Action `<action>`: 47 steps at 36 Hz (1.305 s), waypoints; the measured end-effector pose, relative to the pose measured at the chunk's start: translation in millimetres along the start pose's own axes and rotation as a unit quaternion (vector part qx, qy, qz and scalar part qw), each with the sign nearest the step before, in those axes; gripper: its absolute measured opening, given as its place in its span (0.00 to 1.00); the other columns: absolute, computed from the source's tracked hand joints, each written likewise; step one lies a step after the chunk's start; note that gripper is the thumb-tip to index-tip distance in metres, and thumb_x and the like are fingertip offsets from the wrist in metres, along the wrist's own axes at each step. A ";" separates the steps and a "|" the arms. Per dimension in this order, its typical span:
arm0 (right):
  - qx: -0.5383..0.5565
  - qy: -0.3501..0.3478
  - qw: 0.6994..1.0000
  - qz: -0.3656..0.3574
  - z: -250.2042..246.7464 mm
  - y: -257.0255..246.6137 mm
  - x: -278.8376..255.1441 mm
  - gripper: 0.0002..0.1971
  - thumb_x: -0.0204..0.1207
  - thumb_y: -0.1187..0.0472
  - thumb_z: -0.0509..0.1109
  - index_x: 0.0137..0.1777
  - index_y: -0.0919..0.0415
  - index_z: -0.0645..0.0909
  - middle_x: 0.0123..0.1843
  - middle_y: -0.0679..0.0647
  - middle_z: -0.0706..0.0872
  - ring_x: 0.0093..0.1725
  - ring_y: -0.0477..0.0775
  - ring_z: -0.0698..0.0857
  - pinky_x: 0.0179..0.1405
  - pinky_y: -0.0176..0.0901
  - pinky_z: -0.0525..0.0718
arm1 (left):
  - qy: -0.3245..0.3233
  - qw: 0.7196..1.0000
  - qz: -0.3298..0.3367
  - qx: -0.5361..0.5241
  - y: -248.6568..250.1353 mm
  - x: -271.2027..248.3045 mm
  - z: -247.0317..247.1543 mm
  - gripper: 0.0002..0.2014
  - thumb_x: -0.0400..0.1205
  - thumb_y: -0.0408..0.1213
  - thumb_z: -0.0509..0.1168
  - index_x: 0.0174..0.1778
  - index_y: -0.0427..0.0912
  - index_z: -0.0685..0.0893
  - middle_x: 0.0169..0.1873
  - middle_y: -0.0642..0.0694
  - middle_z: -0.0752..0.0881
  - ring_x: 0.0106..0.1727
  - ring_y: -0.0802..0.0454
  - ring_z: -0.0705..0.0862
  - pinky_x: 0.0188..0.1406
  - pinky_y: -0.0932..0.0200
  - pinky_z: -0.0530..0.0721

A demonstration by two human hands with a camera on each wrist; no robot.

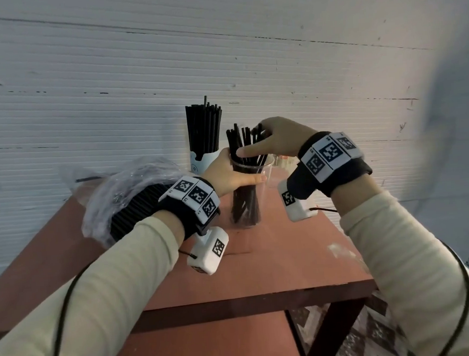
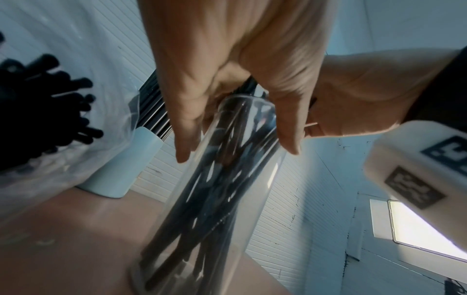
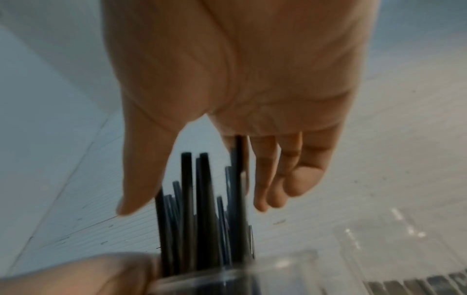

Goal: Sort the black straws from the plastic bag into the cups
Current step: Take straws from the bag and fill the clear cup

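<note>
The left hand (image 1: 229,175) wraps its grip round the upper wall of a tall clear plastic cup (image 1: 248,202) that stands upright on the reddish-brown worktop (image 1: 276,258). Thin black straws (image 1: 243,143) stick out of its mouth. The right hand (image 1: 278,140) hangs over their tops, thumb and fingers loosely spread around the straw ends and touching them; whether it clasps any cannot be told. Behind stands a pale blue cup (image 1: 201,162) packed with black straws. At left lies the crumpled clear plastic bag (image 1: 122,195), holding more.
</note>
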State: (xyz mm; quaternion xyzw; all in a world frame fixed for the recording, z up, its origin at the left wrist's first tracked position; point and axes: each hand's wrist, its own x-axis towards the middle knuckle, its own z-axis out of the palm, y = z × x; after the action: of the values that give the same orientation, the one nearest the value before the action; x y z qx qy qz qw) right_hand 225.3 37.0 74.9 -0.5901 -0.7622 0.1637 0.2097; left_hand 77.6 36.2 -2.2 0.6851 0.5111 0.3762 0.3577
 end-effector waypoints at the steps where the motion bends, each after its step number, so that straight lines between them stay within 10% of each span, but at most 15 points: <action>1: -0.007 0.020 1.000 -0.007 -0.8 -1.0 -2.4 0.32 0.68 0.38 0.76 0.66 0.54 0.77 0.58 0.47 0.82 0.55 0.48 0.80 0.52 0.41 0.75 | 0.001 1.000 0.002 -0.004 0.2 -1.1 0.0 0.36 0.71 0.40 0.81 0.71 0.44 0.70 0.56 0.58 0.78 0.59 0.62 0.80 0.50 0.76 0.73; 6: -0.010 0.188 0.977 -0.103 2.4 -8.6 -13.6 0.35 0.70 0.35 0.72 0.72 0.52 0.73 0.69 0.50 0.75 0.69 0.52 0.73 0.65 0.48 0.75 | 0.027 0.998 -0.005 0.059 1.8 -14.2 -11.2 0.53 0.72 0.41 0.80 0.85 0.42 0.52 0.79 0.48 0.69 0.78 0.50 0.69 0.72 0.60 0.66; 12: 0.056 0.345 0.892 -0.287 30.7 -39.9 -26.2 0.05 0.75 0.60 0.68 0.46 0.61 0.82 0.45 0.50 0.82 0.45 0.48 0.79 0.45 0.35 0.75 | 0.167 0.974 0.111 0.105 -4.4 -42.1 -56.8 0.20 0.78 0.31 0.67 0.65 0.51 0.81 0.56 0.53 0.84 0.57 0.53 0.83 0.57 0.62 0.78; 15: 0.061 0.282 0.906 -0.309 54.8 -56.4 -30.5 0.04 0.74 0.64 0.67 0.41 0.63 0.82 0.37 0.53 0.84 0.37 0.49 0.78 0.37 0.34 0.75 | 0.191 0.971 0.113 0.093 -10.3 -59.1 -87.7 0.15 0.74 0.35 0.62 0.49 0.61 0.84 0.52 0.58 0.85 0.53 0.55 0.85 0.55 0.60 0.80; 22: -0.012 0.022 0.970 -0.243 122.8 -85.0 -20.9 0.12 0.80 0.60 0.64 0.48 0.66 0.88 0.44 0.57 0.89 0.43 0.56 0.84 0.42 0.38 0.78 | 0.160 0.978 0.049 0.122 -41.4 -90.9 -146.3 0.11 0.71 0.47 0.71 0.48 0.66 0.85 0.60 0.54 0.84 0.63 0.51 0.81 0.65 0.47 0.80; 28: -0.139 -0.150 0.963 -0.173 155.7 -110.2 -11.4 0.18 0.86 0.49 0.58 0.54 0.61 0.84 0.46 0.53 0.83 0.45 0.54 0.80 0.43 0.41 0.71 | 0.046 0.978 0.004 0.203 -69.4 -98.0 -159.6 0.22 0.77 0.24 0.69 0.55 0.58 0.87 0.74 0.51 0.78 0.75 0.52 0.74 0.69 0.55 0.73; 34: -0.136 -0.140 0.973 -0.125 179.1 -124.1 -7.3 0.26 0.82 0.47 0.65 0.76 0.59 0.71 0.72 0.59 0.79 0.70 0.60 0.78 0.65 0.48 0.74 | 0.087 0.974 0.012 0.208 -78.1 -99.1 -162.5 0.22 0.78 0.23 0.65 0.56 0.57 0.87 0.72 0.49 0.80 0.69 0.49 0.79 0.66 0.51 0.79; 47: -0.146 -0.135 0.963 -0.184 173.1 -124.7 -0.6 0.22 0.80 0.62 0.66 0.74 0.52 0.76 0.74 0.53 0.77 0.73 0.56 0.75 0.69 0.44 0.71 | 0.153 0.972 0.024 0.174 -77.0 -99.8 -165.7 0.24 0.75 0.22 0.66 0.56 0.56 0.89 0.63 0.55 0.85 0.63 0.55 0.82 0.50 0.63 0.76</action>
State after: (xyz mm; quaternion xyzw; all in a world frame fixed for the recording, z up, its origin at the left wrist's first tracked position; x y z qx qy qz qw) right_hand 33.0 4.9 -11.8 -0.4361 -0.8946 0.0875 0.0427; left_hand -120.9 -26.0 -8.2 0.6832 0.6010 0.3900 0.1412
